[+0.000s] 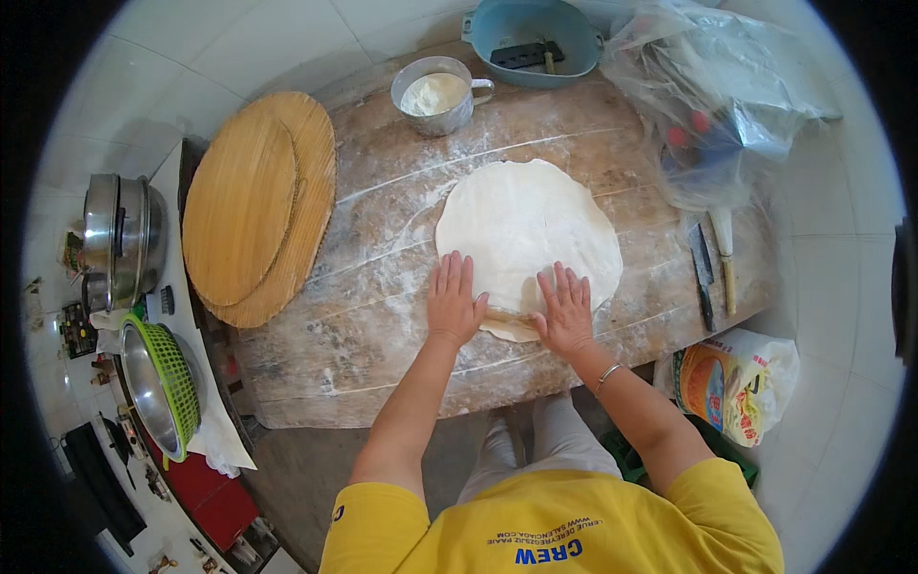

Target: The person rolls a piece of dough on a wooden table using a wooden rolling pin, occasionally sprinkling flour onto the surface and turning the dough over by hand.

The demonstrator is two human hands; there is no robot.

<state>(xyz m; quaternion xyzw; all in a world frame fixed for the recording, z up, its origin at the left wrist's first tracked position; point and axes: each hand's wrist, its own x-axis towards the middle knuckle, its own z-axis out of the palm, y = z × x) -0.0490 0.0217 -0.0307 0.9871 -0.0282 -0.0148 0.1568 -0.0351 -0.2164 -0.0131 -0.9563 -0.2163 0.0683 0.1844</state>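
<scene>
Our left hand and right hand lie, fingers straight, unclenched, over one pin at six o'clock on one dough sheet. Around it: two boards at nine, one mug at eleven, one knife at three.

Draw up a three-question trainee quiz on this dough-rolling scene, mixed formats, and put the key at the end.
1. True or false: the knife lies to the left of the dough sheet.
2. Name the tool lying across the near part of the dough sheet, between the left grip and the right grip.
3. Where does the metal mug stand relative to the dough sheet?
A) Nearer the person
B) Beyond it, toward the left
C) Beyond it, toward the right

Key:
1. False; the knife lies to its right.
2. A rolling pin.
3. B
</scene>
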